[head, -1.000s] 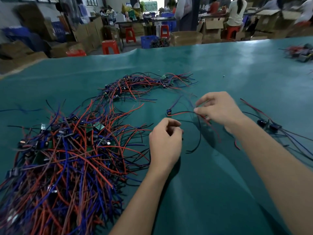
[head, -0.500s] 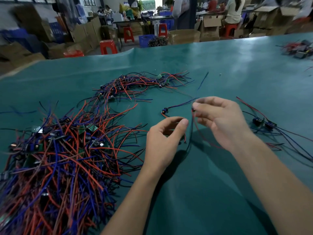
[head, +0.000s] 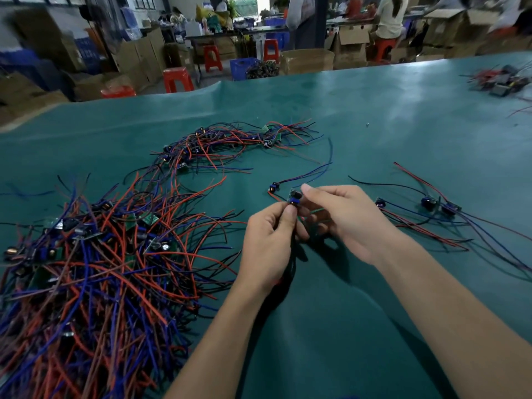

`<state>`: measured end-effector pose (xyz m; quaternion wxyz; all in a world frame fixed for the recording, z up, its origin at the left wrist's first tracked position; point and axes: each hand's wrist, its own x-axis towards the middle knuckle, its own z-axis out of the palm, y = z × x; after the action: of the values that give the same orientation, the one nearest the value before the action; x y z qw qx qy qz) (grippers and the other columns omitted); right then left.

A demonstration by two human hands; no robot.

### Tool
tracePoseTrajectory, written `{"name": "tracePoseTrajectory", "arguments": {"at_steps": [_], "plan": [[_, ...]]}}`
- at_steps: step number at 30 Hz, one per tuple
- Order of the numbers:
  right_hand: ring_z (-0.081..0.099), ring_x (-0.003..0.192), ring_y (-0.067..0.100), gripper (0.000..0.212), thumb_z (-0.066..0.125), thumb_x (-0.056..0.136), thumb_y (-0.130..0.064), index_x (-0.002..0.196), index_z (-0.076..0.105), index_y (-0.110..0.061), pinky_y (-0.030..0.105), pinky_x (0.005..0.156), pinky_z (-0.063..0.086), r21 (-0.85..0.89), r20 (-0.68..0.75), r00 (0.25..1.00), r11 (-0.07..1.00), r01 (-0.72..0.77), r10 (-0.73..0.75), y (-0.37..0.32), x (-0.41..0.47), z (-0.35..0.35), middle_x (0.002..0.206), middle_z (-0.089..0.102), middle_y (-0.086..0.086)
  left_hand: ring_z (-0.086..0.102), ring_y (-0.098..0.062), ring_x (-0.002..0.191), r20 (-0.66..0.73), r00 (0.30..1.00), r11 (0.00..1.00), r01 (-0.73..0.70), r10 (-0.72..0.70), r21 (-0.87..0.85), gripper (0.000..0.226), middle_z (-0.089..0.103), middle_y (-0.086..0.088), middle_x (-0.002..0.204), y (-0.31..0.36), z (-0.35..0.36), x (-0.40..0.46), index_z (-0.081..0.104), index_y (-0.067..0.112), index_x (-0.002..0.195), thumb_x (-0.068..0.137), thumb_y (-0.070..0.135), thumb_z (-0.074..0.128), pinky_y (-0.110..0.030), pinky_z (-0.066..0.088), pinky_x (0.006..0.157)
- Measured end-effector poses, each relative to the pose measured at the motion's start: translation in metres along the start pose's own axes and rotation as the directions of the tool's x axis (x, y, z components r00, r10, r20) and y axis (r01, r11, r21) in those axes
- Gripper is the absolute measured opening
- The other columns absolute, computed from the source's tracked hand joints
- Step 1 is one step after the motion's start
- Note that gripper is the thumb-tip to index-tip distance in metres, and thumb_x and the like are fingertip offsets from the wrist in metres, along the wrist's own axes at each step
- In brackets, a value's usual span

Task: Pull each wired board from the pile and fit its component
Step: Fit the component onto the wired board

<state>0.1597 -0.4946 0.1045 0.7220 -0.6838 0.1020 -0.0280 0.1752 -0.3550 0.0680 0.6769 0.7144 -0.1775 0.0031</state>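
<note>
A big tangle of wired boards (head: 95,263) with red, blue and black leads covers the left of the teal table. Over the middle of the table my left hand (head: 269,243) and my right hand (head: 342,217) meet around one small wired board (head: 294,198). The left thumb and fingers pinch its lower end with a blue part on it. My right fingertips pinch its top edge. Its leads trail down behind the left hand. Another board with a blue part (head: 274,186) lies just beyond the hands, its wires running up and right.
A smaller heap of wired boards (head: 230,145) lies farther back. Several boards with long leads (head: 431,204) lie to the right of my hands. More parts (head: 501,80) sit at the far right table edge. Beyond the table are stools, boxes and seated people.
My hands have come together around one small board, lifted between the fingertips. Earlier the right hand held wires and the left was curled apart from it.
</note>
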Motion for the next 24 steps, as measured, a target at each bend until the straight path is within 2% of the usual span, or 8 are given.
{"name": "tracePoseTrajectory", "arguments": {"at_steps": [2,4,7,10,15,18,22,24], "plan": [[0.062,0.069,0.021,0.018,0.075,0.087,-0.029,0.088,0.079,-0.012,0.030,0.064,0.044,0.105,0.049,0.999,0.994,-0.007,0.002,-0.002,-0.001,-0.001,0.085,0.071,0.007,0.048,-0.019,0.052,0.027,0.999,1.000,0.017,-0.017,0.004,0.039,0.060,-0.003,0.058,0.001,0.000,-0.001,0.062,0.000,0.076,0.107,0.016,0.047,-0.036,0.041,0.056],[0.062,0.075,0.018,0.020,0.080,0.073,-0.030,0.088,0.082,-0.016,0.030,0.072,0.046,0.176,0.102,0.995,0.984,0.005,-0.023,-0.004,-0.002,-0.003,0.090,0.074,0.004,0.045,-0.014,0.047,0.075,0.997,0.999,0.036,-0.036,-0.007,0.038,0.059,0.000,0.055,0.002,0.000,-0.002,0.064,0.010,0.073,0.107,0.016,0.047,-0.028,0.038,0.051],[0.056,0.067,0.013,0.020,0.081,0.067,-0.027,0.082,0.082,-0.015,0.023,0.060,0.043,0.146,0.123,0.990,0.988,0.056,-0.074,-0.006,-0.001,-0.008,0.083,0.073,0.003,0.041,-0.008,0.040,0.147,0.988,0.999,0.042,-0.044,0.018,0.035,0.055,0.001,0.051,0.003,0.000,-0.004,0.066,0.016,0.075,0.105,0.022,0.049,-0.022,0.035,0.045],[0.051,0.061,0.009,0.004,0.081,0.077,-0.013,0.078,0.079,-0.010,0.019,0.051,0.038,0.070,-0.024,0.989,0.987,0.146,-0.145,-0.006,0.002,-0.013,0.076,0.070,0.004,0.038,-0.005,0.038,0.179,0.983,0.998,0.018,-0.029,0.065,0.033,0.051,0.003,0.047,0.003,0.000,-0.004,0.067,0.012,0.082,0.102,0.029,0.049,-0.019,0.032,0.045],[0.043,0.058,0.012,0.021,0.077,0.087,-0.008,0.068,0.071,-0.015,0.022,0.051,0.038,-0.054,-0.272,0.917,0.956,0.287,-0.291,-0.005,0.006,-0.017,0.065,0.057,0.002,0.037,-0.007,0.042,0.206,0.978,0.994,-0.014,-0.008,0.106,0.032,0.049,0.005,0.045,0.002,-0.001,-0.003,0.065,0.014,0.081,0.103,0.030,0.049,-0.021,0.030,0.049],[0.041,0.053,0.013,0.020,0.075,0.089,-0.008,0.071,0.069,-0.015,0.027,0.055,0.037,-0.029,-0.403,0.868,0.952,0.305,-0.290,-0.010,0.009,-0.028,0.064,0.054,0.003,0.037,-0.008,0.043,0.213,0.977,0.993,-0.010,-0.015,0.116,0.032,0.050,0.005,0.046,0.002,-0.002,-0.003,0.065,0.016,0.080,0.098,0.037,0.048,-0.026,0.030,0.051],[0.045,0.047,0.009,0.021,0.071,0.092,-0.006,0.075,0.064,-0.015,0.024,0.050,0.039,0.131,-0.662,0.716,0.906,0.403,-0.223,-0.020,0.010,-0.056,0.065,0.057,-0.001,0.039,-0.009,0.045,0.184,0.983,0.994,-0.001,-0.019,0.107,0.031,0.050,0.006,0.045,0.002,-0.002,-0.004,0.064,0.014,0.080,0.103,0.029,0.048,-0.025,0.033,0.054],[0.047,0.046,0.008,0.021,0.066,0.097,-0.010,0.077,0.060,-0.015,0.022,0.045,0.038,0.161,-0.772,0.615,0.886,0.434,-0.161,-0.021,0.009,-0.068,0.067,0.057,0.001,0.039,-0.008,0.045,0.096,0.995,0.998,0.012,-0.018,0.057,0.032,0.048,0.006,0.045,0.003,0.000,-0.003,0.063,0.010,0.081,0.107,0.018,0.046,-0.020,0.034,0.053]]}}
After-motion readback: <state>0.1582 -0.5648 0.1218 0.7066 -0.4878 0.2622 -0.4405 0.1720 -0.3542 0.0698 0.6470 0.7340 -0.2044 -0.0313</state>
